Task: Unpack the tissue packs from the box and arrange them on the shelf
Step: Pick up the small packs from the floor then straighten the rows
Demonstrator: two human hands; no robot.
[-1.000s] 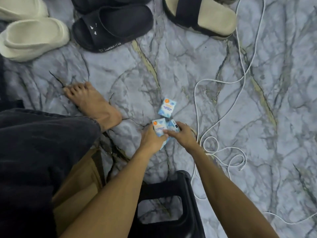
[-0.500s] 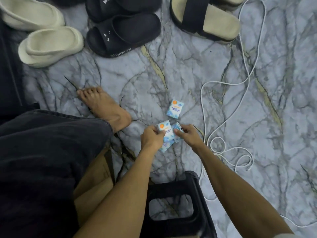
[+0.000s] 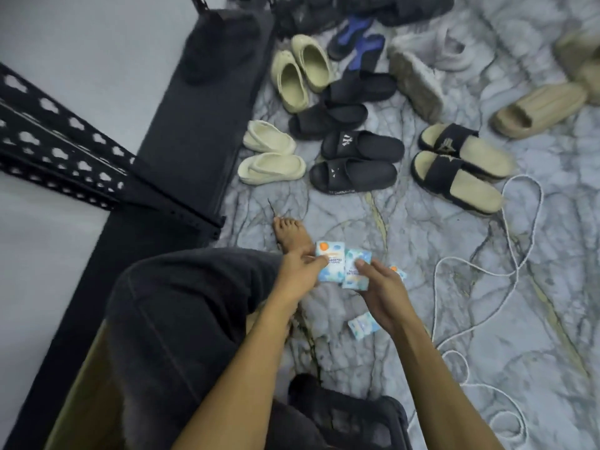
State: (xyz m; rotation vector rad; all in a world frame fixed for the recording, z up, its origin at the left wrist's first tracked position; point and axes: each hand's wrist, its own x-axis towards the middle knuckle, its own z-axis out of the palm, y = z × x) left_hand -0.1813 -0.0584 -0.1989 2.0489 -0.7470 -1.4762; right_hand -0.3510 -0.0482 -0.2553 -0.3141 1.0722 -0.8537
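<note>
Since a second ago both hands had lifted off the floor and the view had swung up, so the black shelf (image 3: 191,102) on the left showed. Left hand (image 3: 300,274) pinched one tissue pack (image 3: 329,264) by its edge; right hand (image 3: 383,292) had its fingers curled round a second pack (image 3: 357,274), the two held side by side, probably squared up to carry together. Two more packs were on the marble floor (image 3: 422,352): one (image 3: 363,325) under the right wrist, another (image 3: 398,272) peeking past the right hand. Couldn't see the box clearly. A white cable (image 3: 467,264) and slippers (image 3: 357,159) lay nearby, so watch your footing.
</note>
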